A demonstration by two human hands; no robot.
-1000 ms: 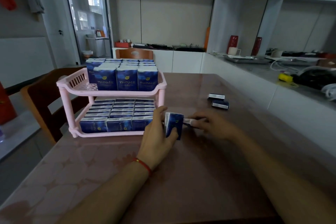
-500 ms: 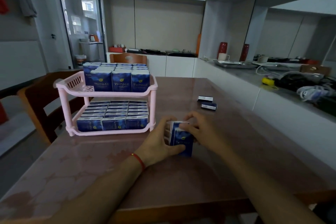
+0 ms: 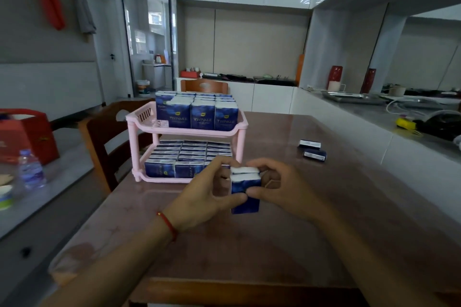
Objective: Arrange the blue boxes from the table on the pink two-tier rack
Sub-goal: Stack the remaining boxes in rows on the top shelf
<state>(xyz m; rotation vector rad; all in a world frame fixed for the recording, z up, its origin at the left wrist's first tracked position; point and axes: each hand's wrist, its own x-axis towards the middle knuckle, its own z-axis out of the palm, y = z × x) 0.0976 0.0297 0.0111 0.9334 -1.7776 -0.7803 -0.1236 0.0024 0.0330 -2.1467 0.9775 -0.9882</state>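
Two blue boxes (image 3: 245,190) with white tops stand upright, pressed together, just above the table in front of the rack. My left hand (image 3: 207,197) grips them from the left and my right hand (image 3: 279,189) from the right. The pink two-tier rack (image 3: 189,132) stands behind them at the table's left. Its upper tier holds upright blue boxes (image 3: 199,113). Its lower tier is filled with flat-lying blue boxes (image 3: 184,157). Two more blue boxes (image 3: 313,149) lie on the table to the right.
The brown table (image 3: 274,244) has its front edge near me. A wooden chair (image 3: 104,137) stands left of the rack, another chair (image 3: 204,86) behind it. A white counter (image 3: 374,117) runs along the right. A water bottle (image 3: 31,169) and red box (image 3: 23,137) sit far left.
Both hands have closed on the two boxes and raised them upright in front of the rack. The camera has tilted up and shifted, showing more of the room's left side.
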